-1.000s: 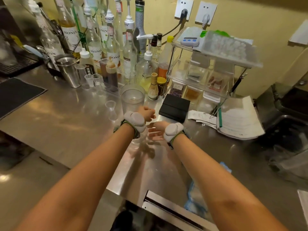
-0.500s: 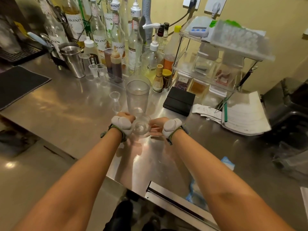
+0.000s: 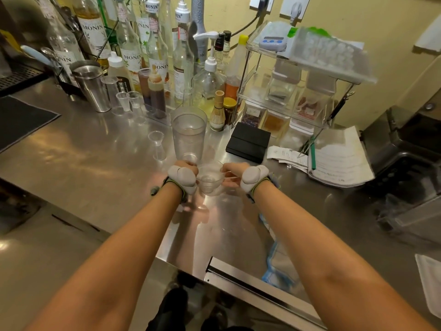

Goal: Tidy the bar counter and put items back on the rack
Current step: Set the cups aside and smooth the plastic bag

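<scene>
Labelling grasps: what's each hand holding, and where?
Left hand grips the tall cup at its base; right hand holds the small clear cup by its side.

small clear cup [image 3: 209, 179], upright, above counter [image 3: 95, 158]

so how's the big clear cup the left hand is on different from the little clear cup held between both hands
The big clear cup is tall and stands upright on the counter, gripped by the left hand only at its base. The little clear cup is short and squat, and sits between the left hand and right hand. Both are clear plastic and look empty.
</scene>
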